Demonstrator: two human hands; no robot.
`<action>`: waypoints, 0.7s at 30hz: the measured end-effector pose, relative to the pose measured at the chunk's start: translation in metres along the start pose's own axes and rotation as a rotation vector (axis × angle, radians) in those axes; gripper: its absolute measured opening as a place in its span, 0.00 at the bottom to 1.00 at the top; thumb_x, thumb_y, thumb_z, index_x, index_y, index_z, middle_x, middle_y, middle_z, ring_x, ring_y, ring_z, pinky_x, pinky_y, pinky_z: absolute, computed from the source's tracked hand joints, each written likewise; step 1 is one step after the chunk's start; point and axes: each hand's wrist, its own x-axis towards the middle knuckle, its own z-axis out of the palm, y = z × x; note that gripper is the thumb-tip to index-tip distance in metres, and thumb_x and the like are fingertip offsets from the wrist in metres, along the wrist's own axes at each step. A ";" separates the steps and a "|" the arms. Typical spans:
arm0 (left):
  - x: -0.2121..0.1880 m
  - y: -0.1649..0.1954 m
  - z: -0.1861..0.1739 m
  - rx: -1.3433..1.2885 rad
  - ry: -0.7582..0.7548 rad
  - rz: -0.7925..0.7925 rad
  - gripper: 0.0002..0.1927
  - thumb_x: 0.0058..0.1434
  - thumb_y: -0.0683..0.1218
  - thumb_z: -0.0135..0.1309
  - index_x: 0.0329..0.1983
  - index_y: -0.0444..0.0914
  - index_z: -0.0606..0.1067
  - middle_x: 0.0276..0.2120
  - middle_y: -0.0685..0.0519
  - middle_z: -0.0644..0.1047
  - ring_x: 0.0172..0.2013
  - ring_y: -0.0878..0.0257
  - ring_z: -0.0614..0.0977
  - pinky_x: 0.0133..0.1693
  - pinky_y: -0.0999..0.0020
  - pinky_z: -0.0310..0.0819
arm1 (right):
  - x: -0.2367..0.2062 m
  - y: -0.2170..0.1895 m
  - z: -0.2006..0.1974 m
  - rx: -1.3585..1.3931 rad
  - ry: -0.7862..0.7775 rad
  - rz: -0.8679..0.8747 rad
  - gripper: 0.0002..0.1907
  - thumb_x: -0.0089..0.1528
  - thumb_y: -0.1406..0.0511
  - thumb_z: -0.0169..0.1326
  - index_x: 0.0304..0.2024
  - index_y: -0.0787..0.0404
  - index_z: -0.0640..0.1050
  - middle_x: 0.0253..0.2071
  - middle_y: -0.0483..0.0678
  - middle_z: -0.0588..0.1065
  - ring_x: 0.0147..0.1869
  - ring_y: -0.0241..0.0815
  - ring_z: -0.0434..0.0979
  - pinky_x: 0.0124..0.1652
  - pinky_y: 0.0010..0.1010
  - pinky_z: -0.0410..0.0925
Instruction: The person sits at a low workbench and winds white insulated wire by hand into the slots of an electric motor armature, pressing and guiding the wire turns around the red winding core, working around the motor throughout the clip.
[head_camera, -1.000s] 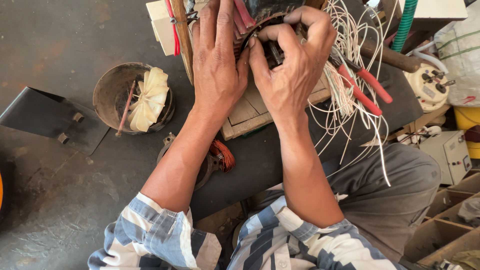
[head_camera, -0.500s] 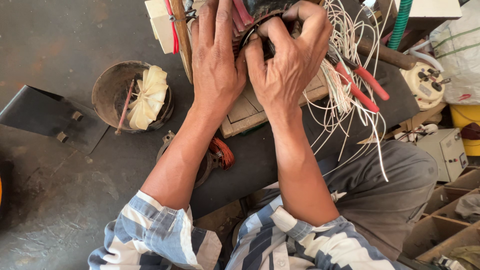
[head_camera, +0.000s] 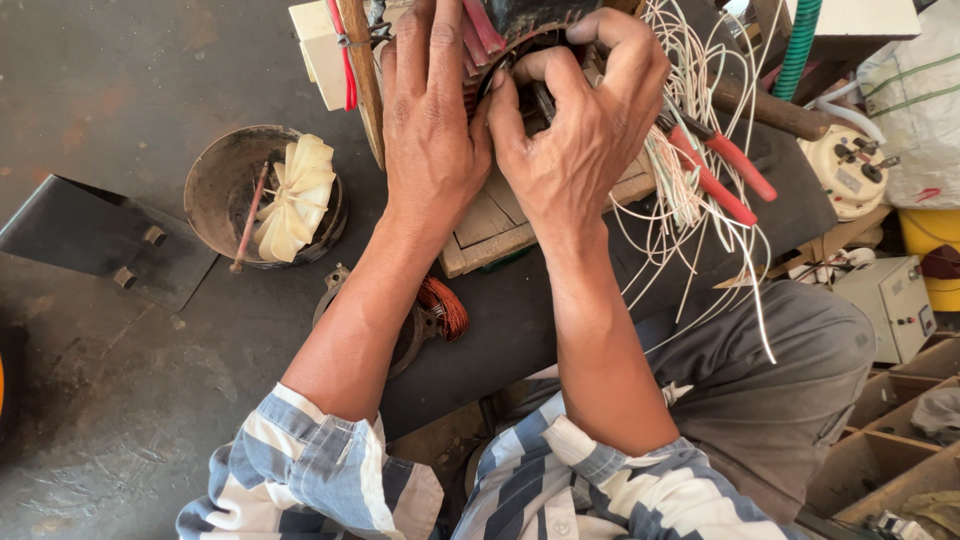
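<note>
Worked on a dark, stained counter (head_camera: 520, 330) above grey concrete floor (head_camera: 90, 420); left hand (head_camera: 435, 140) and right hand (head_camera: 580, 150), grips closed around motor stator (head_camera: 520, 25).

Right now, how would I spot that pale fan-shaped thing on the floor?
Start at the dark concrete floor left of the person's left hand. There sits a round, rusty metal bowl, and lying in it is the cream plastic fan wheel with curved blades. A thin reddish rod lies beside it, but the fan wheel is the only pale, petal-like piece there.
</note>
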 end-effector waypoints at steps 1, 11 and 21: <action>0.000 0.000 0.000 0.002 0.001 0.001 0.35 0.70 0.39 0.56 0.76 0.39 0.54 0.67 0.41 0.63 0.59 0.41 0.69 0.63 0.52 0.62 | 0.001 0.000 -0.001 -0.006 0.000 -0.009 0.10 0.60 0.63 0.70 0.34 0.57 0.79 0.53 0.49 0.64 0.61 0.52 0.62 0.60 0.47 0.59; -0.001 -0.002 0.002 0.008 0.024 0.024 0.36 0.69 0.38 0.56 0.76 0.40 0.54 0.67 0.42 0.61 0.60 0.41 0.68 0.64 0.52 0.62 | 0.000 0.002 0.007 0.023 0.001 0.011 0.10 0.62 0.63 0.64 0.33 0.58 0.76 0.53 0.48 0.63 0.60 0.49 0.62 0.60 0.44 0.58; -0.002 -0.002 0.000 -0.012 0.005 0.023 0.37 0.70 0.39 0.59 0.76 0.40 0.53 0.67 0.42 0.61 0.59 0.42 0.68 0.63 0.53 0.63 | -0.003 0.004 -0.003 -0.001 -0.009 -0.027 0.09 0.61 0.63 0.70 0.35 0.57 0.80 0.57 0.49 0.64 0.64 0.53 0.61 0.62 0.47 0.57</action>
